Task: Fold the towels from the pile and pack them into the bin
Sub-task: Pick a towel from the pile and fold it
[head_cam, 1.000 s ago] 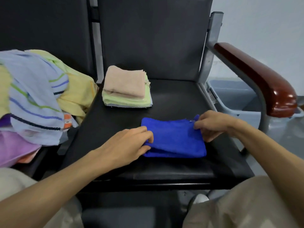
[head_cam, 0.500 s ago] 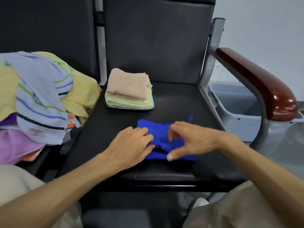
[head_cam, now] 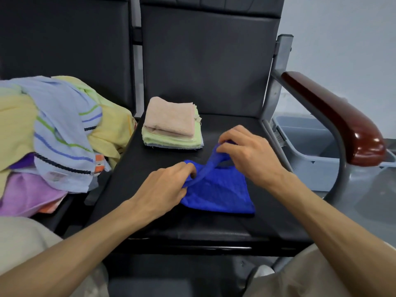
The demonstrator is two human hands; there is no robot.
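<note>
Pinching the blue towel (head_cam: 218, 189), fingers of left hand (head_cam: 165, 189) and right hand (head_cam: 248, 155) close on its raised edge.

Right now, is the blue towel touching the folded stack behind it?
Apart. The head view shows a strip of bare black seat between the blue towel and the folded stack; even its lifted edge stops short.

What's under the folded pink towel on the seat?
Under the pink towel lies a folded light-green towel, with a pale blue edge showing at the bottom of the stack. Whether more layers lie between them is hidden.
</note>
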